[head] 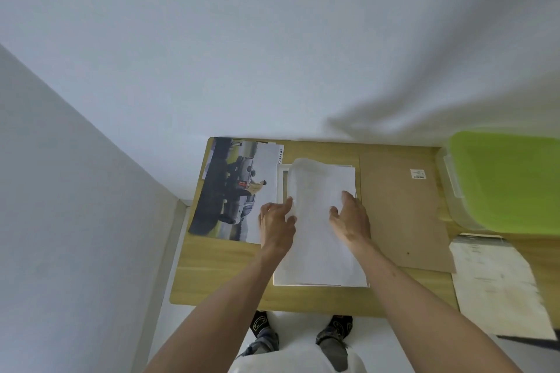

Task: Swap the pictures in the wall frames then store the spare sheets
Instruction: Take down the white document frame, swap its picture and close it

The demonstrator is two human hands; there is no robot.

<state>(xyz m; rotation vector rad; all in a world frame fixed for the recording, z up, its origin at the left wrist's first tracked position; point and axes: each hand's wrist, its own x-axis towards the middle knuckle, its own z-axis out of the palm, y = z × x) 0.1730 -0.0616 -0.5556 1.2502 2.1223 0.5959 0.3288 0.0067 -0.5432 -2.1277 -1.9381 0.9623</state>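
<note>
Below, a wooden table meets white walls; both hands' fingers pinch a white sheet.

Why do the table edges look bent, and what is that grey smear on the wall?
Head view: the wide-angle lens bows the wooden table and stretches the arms toward the corners. The grey streaks on the white wall look like soft shadows, source unseen. Light is flat, without glare. The thin white sheet between the left hand and right hand looks slightly blurred; the car poster stays fairly sharp.
</note>
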